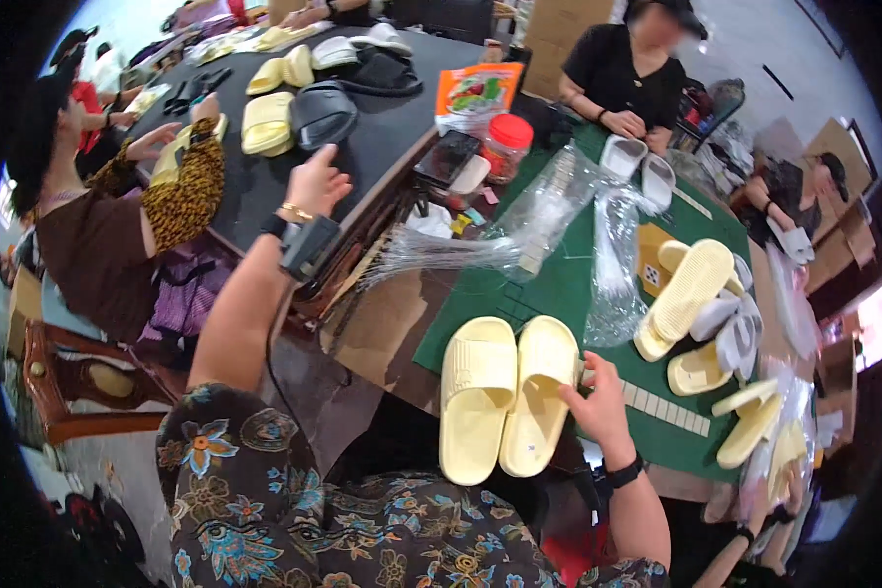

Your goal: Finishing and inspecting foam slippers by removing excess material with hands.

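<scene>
My left hand is stretched over the edge of the dark table, fingers apart and nothing in them. Just beyond its fingertips sit a black slide slipper and a pale yellow slipper. Close to my body, a pair of pale yellow slippers lies side by side at the green mat's near edge: a left one and a right one. My right hand is open beside the right slipper. Its thumb overlaps the slipper's rim; whether it touches cannot be told. A strip of white labels runs beside that hand.
Clear plastic bags and thin ties lie across the green mat. A red-lidded jar and orange pouch stand behind. More yellow slippers lie at right. Co-workers sit around, one handling white slippers.
</scene>
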{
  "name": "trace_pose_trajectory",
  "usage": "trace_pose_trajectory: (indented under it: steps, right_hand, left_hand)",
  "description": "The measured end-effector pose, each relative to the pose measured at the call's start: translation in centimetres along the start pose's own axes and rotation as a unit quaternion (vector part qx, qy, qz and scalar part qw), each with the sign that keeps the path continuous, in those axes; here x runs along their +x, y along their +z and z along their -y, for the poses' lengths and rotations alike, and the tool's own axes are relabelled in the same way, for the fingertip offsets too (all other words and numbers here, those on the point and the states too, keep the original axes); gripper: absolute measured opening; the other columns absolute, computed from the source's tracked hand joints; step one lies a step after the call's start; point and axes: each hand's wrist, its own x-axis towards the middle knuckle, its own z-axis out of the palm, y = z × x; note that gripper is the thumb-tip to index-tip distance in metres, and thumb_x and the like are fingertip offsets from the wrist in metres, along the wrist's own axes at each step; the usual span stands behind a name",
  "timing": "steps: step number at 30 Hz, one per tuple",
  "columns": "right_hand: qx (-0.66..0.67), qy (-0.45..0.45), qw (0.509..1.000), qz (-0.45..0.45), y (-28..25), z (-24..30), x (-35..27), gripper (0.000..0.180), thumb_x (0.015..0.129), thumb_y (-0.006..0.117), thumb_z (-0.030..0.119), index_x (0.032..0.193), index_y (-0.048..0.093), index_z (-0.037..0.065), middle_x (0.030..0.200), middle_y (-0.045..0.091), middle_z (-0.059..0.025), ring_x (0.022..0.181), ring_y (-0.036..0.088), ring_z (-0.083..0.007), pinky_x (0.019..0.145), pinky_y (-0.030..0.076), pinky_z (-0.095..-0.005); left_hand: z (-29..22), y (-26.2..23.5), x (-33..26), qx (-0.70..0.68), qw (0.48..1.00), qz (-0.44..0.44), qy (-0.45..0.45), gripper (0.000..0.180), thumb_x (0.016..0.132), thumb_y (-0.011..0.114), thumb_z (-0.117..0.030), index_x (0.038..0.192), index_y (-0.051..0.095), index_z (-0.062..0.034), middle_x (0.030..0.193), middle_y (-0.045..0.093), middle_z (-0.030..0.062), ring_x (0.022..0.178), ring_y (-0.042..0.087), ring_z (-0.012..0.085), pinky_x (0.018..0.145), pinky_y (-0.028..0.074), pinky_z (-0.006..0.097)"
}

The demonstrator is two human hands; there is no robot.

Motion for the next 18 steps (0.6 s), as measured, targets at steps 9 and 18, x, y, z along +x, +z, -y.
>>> trace_pose_trajectory:
  steps: [9,18]
  right_hand:
    - [-0.049,-0.007,0.997,-0.059,0.0,-0.6,-1.7,0.053,0.078,0.061,0.003,0.129,0.048,0.006,0.115,0.053,-0.0216,0.105,0.053,-0.0437,0.087,0.048,-0.0466]
    - [0.037,0.033,0.92,-0.39,-20.5,-7.8,-1.3,0.035,0.087,0.062,0.008,0.121,0.056,0.002,0.11,0.064,-0.014,0.092,0.063,-0.021,0.079,0.051,-0.0327]
  left_hand:
    - [1.1,-4.5,11.7,-0.076,0.981,0.077,-0.162,0.069,0.087,0.07,-0.032,0.137,0.036,0.0028,0.121,0.057,0.0237,0.098,0.061,0.0327,0.083,0.053,0.042]
    - [0.0,-4.3,8.4,-0.037,0.992,0.111,0.045,0.023,0.093,0.061,-0.013,0.107,0.054,0.0032,0.088,0.062,0.011,0.081,0.064,0.0224,0.073,0.055,0.032]
